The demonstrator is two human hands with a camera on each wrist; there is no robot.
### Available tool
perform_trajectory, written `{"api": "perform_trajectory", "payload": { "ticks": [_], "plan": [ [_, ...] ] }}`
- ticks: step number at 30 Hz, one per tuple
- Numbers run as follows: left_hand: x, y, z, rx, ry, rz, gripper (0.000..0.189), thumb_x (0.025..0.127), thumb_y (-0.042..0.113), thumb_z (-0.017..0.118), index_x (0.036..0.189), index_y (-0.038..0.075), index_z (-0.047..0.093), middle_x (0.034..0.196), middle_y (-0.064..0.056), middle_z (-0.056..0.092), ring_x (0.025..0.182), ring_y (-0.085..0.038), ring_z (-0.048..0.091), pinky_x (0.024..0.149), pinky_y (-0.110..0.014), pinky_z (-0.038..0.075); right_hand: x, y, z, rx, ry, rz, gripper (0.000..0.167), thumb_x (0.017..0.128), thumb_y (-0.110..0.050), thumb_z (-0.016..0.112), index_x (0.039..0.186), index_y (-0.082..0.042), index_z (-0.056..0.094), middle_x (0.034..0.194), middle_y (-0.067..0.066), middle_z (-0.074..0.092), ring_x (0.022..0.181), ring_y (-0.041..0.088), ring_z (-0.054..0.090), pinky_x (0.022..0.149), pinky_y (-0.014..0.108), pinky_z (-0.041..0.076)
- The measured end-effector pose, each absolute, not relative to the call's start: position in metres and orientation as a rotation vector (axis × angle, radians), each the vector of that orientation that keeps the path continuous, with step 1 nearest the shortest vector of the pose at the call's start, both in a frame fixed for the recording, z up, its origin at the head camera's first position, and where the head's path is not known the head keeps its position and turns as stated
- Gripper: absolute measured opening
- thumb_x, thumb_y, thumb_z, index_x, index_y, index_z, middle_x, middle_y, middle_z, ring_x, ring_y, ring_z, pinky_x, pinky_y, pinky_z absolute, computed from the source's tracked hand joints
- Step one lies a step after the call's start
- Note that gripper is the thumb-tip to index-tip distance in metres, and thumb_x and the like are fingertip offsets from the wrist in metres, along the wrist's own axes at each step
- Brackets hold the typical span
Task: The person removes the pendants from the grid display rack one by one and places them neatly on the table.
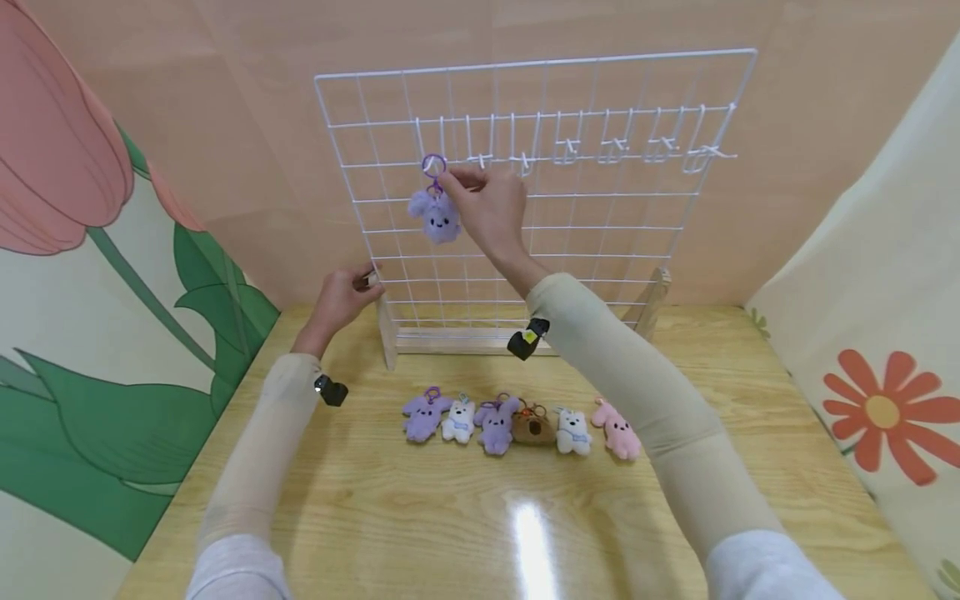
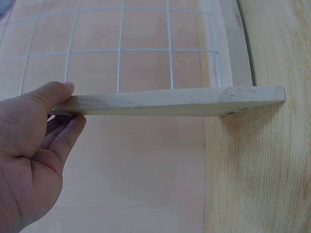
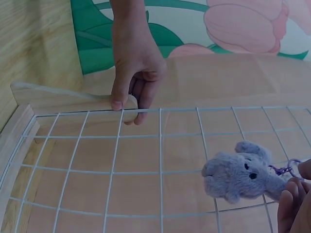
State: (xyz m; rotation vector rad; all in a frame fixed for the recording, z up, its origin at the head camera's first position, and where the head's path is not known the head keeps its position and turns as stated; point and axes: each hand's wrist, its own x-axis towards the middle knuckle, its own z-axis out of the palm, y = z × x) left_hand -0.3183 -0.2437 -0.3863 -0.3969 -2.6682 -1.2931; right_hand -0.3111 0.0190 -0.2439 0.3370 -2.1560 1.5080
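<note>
In the head view, my right hand (image 1: 491, 204) pinches a purple plush keychain (image 1: 438, 221) near its ring, in front of the leftmost hook on a white wire grid rack (image 1: 536, 65). The keychain's purple ring (image 1: 433, 156) overlaps that hook, and the plush hangs face forward below it. The right wrist view shows the plush (image 3: 238, 174) against the wires, with fingertips by its ring and ear. Lower on the left, my left hand (image 1: 341, 296) grips the rack's wooden side support (image 2: 160, 99), thumb on one face and fingers on the other.
A row of plush keychains lies on the wooden table (image 1: 420, 517) before the rack: purple ones (image 1: 423, 417), white ones (image 1: 573, 432), a brown one (image 1: 534, 427) and a pink one (image 1: 618, 431). Several white hooks (image 1: 615, 148) line the grid to the right.
</note>
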Motion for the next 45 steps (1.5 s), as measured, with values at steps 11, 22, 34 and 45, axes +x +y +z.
{"api": "perform_trajectory", "payload": {
  "ticks": [11, 22, 34, 45],
  "plan": [
    [-0.319, -0.244, -0.385, -0.398, -2.658, -1.310, 0.047, 0.099, 0.008, 0.068, 0.142, -0.005, 0.054, 0.144, -0.028, 0.054, 0.124, -0.039, 0.062, 0.098, -0.038, 0.057, -0.317, 0.015, -0.241, 0.272, -2.139, 1.496, 0.025, 0.090, -0.035, 0.081, 0.101, -0.012, 0.083, 0.092, 0.005, 0.080, 0.075, 0.008, 0.074, 0.057, 0.017, 0.053],
    [-0.319, -0.245, -0.387, -0.397, -2.664, -1.304, 0.047, 0.099, 0.009, 0.069, 0.142, -0.004, 0.055, 0.142, -0.028, 0.056, 0.122, -0.038, 0.064, 0.097, -0.037, 0.058, -0.318, 0.013, -0.244, 0.270, -2.127, 1.473, 0.027, 0.089, -0.036, 0.081, 0.100, -0.011, 0.082, 0.093, 0.006, 0.079, 0.071, 0.009, 0.072, 0.052, 0.016, 0.047],
    [-0.321, -0.245, -0.387, -0.394, -2.667, -1.318, 0.047, 0.099, 0.007, 0.067, 0.143, -0.005, 0.053, 0.142, -0.028, 0.056, 0.125, -0.039, 0.062, 0.099, -0.038, 0.057, -0.317, 0.010, -0.245, 0.280, -2.063, 1.460, 0.019, 0.091, -0.029, 0.080, 0.096, -0.011, 0.083, 0.087, 0.005, 0.079, 0.067, 0.008, 0.071, 0.060, 0.015, 0.050],
    [-0.323, -0.246, -0.389, -0.403, -2.660, -1.339, 0.048, 0.099, 0.008, 0.068, 0.141, -0.008, 0.053, 0.145, -0.028, 0.052, 0.125, -0.040, 0.062, 0.099, -0.036, 0.056, -0.308, 0.006, -0.248, 0.327, -1.997, 1.606, 0.014, 0.091, -0.022, 0.079, 0.095, -0.010, 0.083, 0.082, 0.003, 0.078, 0.066, 0.010, 0.068, 0.059, 0.020, 0.055]
  ]
}}
